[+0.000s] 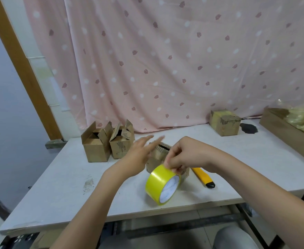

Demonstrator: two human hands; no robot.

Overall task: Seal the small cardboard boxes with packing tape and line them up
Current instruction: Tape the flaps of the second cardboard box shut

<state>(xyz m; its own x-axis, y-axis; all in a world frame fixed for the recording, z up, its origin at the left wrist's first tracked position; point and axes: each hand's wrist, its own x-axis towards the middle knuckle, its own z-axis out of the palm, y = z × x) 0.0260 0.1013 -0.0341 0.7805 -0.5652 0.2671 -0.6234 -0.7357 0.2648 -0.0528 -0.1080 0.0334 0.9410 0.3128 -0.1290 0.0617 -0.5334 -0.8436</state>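
The right hand [181,157] pinches the upper rim of the yellow tape roll [163,185], which hangs just above the tabletop [58,186] near its front edge, tilted. The roll's axis points toward the front right, its white core facing the person. Directly behind the roll stands the small box [158,155], partly hidden; whether its flaps are closed cannot be told. The left hand [140,155], fingers spread and blurred, is beside the box's left side, nearer to it, so it will probably steady it.

Four small cardboard boxes [96,146] [121,142] [161,155] [224,122], one tape roll [163,185], one utility knife [202,177]
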